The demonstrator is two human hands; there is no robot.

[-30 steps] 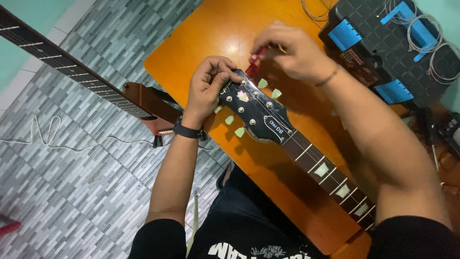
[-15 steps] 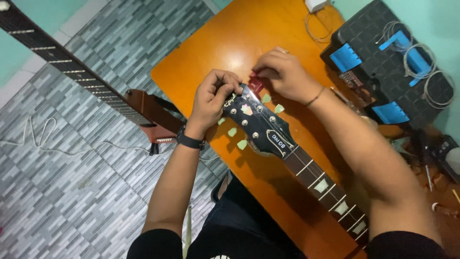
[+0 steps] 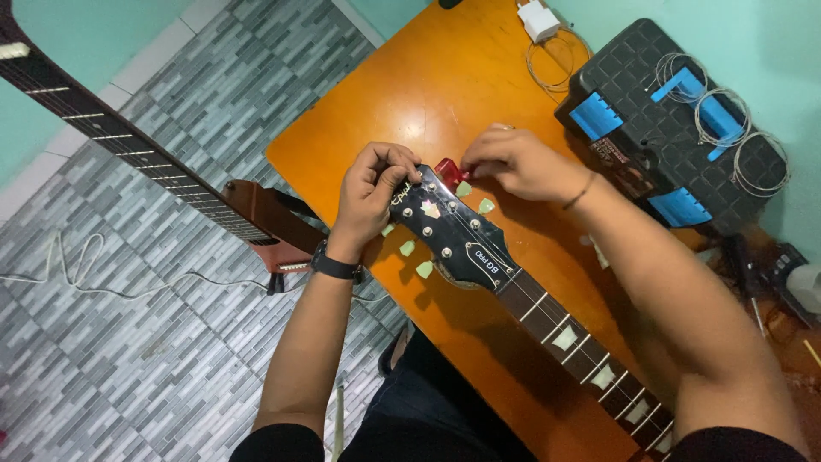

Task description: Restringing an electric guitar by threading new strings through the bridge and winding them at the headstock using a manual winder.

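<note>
The guitar headstock (image 3: 449,231) is black and glossy, with a pale inlay near its tip, a small dark cover plate near the neck and rows of round metal posts. Pale green tuner buttons (image 3: 409,249) stick out on both sides; 3 show on the near side and 2 on the far side. It lies over the middle of the orange table (image 3: 445,77), tip toward the far left edge, and its dark neck (image 3: 581,338), set with pale block inlays and thin frets, runs off toward the near right corner.

The left hand (image 3: 372,192) is curled narrow over the headstock's tip, fingers bent on its edge; a black watch (image 3: 335,267) sits on that wrist. The right hand (image 3: 513,162) is pinched narrow just beside a small red string winder (image 3: 448,171) at the far side of the tip; whether it grips the winder cannot be told.

A black toolbox (image 3: 650,128) with blue latches stands at the far right edge, coiled strings (image 3: 727,120) on its lid. A white charger (image 3: 539,19) lies at the far edge. A second guitar (image 3: 154,171) leans beyond the left edge over the grey tiled floor (image 3: 128,359).
</note>
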